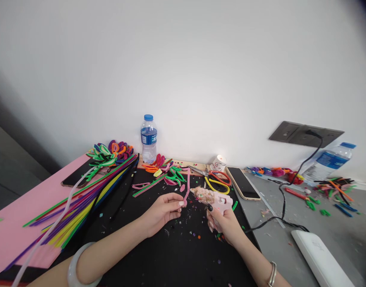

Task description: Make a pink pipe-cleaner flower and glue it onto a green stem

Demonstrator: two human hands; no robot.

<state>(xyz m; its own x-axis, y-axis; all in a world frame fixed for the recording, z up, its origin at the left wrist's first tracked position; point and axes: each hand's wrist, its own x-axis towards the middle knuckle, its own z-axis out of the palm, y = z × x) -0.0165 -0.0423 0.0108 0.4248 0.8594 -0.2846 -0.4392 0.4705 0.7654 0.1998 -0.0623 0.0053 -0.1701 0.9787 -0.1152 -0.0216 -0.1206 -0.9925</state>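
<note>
Between thumb and fingers, my left hand (166,211) pinches the lower end of a pink pipe cleaner (188,184), which stands upright and bends over at its top. My right hand (223,223) is wrapped round the grip of a pale pink glue gun (220,200). Its front is coated in brownish fuzz, and the nozzle points left at the pipe cleaner, close beside it. Whether the two touch I cannot tell. Behind my left hand lie green pipe cleaner loops (175,173) and a small loose pink piece (182,187).
Pipe cleaners (81,207) fan out at left over pink board, near a phone (78,174). A water bottle (149,139) stands by the wall. Scissors (220,177), a paper cup (218,163) and another phone (243,183) lie behind the glue gun. A black cord (283,199) crosses the right side.
</note>
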